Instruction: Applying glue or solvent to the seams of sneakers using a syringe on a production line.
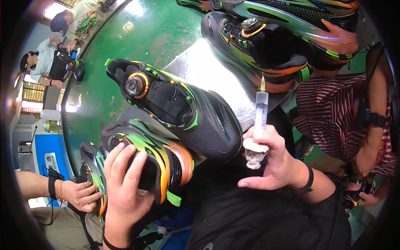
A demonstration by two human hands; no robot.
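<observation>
At near left, the left hand [129, 191] has its grip closed over the collar of a green-and-orange shoe [165, 163]. To the right, the right hand [276, 163] curls its grip around a syringe [261, 110], needle pointing far, and a crumpled white wad [255, 154], thumb held apart. A black shoe [208, 125] lies between, slightly farther.

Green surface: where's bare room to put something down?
Widest: the green surface left of the metal plate, above the middle shoe. Smaller: the plate between that shoe and the upper-right shoes. Crowded: lower-left shoes around the left hand.

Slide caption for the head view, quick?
Left hand on a shoe, right hand holding a syringe.
</observation>
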